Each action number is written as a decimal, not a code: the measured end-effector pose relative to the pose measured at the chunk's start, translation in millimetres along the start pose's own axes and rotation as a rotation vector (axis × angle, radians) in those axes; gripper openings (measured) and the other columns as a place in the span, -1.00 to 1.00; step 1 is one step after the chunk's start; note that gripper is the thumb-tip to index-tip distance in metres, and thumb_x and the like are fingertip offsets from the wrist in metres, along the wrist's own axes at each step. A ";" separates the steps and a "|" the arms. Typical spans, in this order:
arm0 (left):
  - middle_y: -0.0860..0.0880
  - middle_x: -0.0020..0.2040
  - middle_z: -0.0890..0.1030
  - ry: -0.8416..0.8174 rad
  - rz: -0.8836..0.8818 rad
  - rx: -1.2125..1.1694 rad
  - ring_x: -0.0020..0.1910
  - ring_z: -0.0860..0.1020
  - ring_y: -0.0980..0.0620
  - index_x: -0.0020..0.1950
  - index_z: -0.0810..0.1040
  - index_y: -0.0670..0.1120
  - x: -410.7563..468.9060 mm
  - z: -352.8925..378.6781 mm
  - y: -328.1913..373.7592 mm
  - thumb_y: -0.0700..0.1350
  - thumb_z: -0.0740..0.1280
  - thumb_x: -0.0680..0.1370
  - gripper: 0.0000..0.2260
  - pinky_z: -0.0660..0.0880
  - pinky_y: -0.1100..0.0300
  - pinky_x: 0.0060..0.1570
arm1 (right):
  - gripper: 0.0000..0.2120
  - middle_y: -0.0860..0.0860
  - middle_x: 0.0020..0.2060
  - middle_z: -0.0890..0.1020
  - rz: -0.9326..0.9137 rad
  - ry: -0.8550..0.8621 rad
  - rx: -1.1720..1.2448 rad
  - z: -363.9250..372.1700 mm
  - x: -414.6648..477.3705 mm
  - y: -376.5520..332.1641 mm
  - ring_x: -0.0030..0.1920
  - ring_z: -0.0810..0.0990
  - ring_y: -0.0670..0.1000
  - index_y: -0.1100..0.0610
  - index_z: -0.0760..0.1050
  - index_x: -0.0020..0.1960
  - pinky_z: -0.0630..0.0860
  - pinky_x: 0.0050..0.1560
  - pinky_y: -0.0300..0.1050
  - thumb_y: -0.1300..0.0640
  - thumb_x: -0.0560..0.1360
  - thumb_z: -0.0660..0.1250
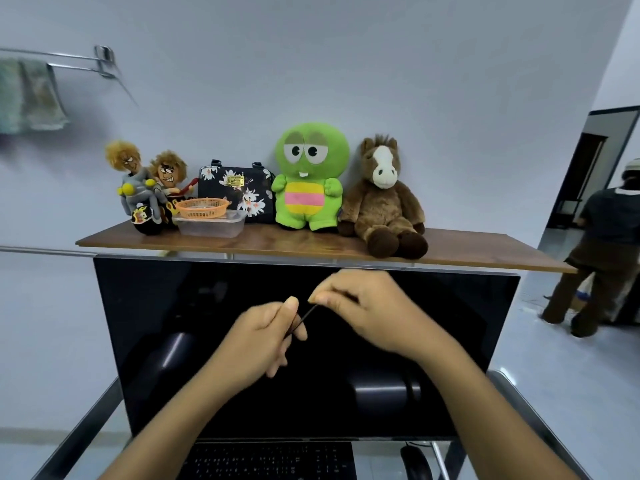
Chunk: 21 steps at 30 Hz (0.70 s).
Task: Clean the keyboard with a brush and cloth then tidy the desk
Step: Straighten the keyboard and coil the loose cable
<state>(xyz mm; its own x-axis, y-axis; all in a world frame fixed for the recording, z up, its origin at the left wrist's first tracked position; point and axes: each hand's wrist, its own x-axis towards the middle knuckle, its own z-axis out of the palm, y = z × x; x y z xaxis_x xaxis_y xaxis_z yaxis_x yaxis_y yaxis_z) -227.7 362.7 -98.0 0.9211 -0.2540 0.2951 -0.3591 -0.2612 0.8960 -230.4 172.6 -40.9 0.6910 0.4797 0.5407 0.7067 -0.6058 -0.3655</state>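
Both my hands are raised in front of the dark monitor [207, 341]. My left hand [263, 337] grips the lower end of a thin black strand [304, 317], perhaps a cable or band. My right hand [363, 306] pinches its upper end between thumb and fingertip. The strand runs taut and slanted between them. The black keyboard [270, 460] lies below the monitor at the bottom edge, partly hidden by my left forearm. No brush is in view. A greenish cloth [31, 95] hangs on a wall rail at the far left.
A black mouse [415, 462] lies right of the keyboard. A wooden shelf [311, 245] above the monitor carries two dolls, an orange basket [202, 206] on a clear tub, a floral bag, a green plush and a brown horse plush. A person stands at far right.
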 end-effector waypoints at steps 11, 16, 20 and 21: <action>0.03 -0.43 0.35 0.217 0.047 -1.153 -0.48 0.40 0.08 -0.21 0.39 -0.08 15.3 -4.1 38.6 0.01 0.10 0.65 -0.70 0.57 0.17 -0.16 | -0.77 -0.10 -0.19 0.55 0.260 -0.199 0.150 72.5 -17.7 10.0 -0.23 0.48 -0.22 0.14 0.54 0.17 0.39 -0.17 -0.42 0.21 0.65 0.13; -0.13 -0.37 0.63 0.208 0.079 -0.102 -0.33 0.63 0.08 -0.19 0.51 -0.21 22.9 -1.1 11.8 -0.15 0.16 0.65 -0.72 0.51 0.31 -0.22 | -0.79 0.08 0.03 0.59 0.002 -0.314 -0.235 58.6 -23.3 -12.0 0.05 0.58 0.13 0.13 0.53 0.13 0.53 0.07 0.08 0.07 0.64 0.17; -0.06 -0.57 0.38 -0.161 -0.076 -0.156 -0.58 0.42 0.00 -0.33 0.48 -0.17 0.1 8.5 -2.2 0.06 0.07 0.66 -0.53 0.50 0.13 -0.27 | -0.93 -0.03 -0.20 0.67 -0.123 -0.151 -0.059 6.4 -5.5 -21.9 -0.14 0.60 -0.11 0.11 0.66 -0.14 0.49 -0.04 -0.23 0.13 0.49 0.43; -0.06 -0.58 0.28 -0.221 -0.140 -0.341 -0.64 0.34 0.00 -0.35 0.46 -0.17 -6.4 11.5 0.9 0.14 0.04 0.64 -0.48 0.51 0.11 -0.28 | -0.95 -0.05 -0.23 0.68 -0.067 -0.102 0.029 -2.3 -2.3 -17.7 -0.18 0.61 -0.12 0.11 0.67 -0.16 0.50 -0.07 -0.23 0.14 0.47 0.47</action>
<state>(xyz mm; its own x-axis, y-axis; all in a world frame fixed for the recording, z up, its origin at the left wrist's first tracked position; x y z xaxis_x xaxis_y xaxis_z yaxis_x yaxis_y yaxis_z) -235.6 353.4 -102.9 0.8895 -0.4415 0.1180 -0.1287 0.0058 0.9917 -244.8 180.7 -33.9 0.6528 0.5817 0.4853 0.7550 -0.5523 -0.3536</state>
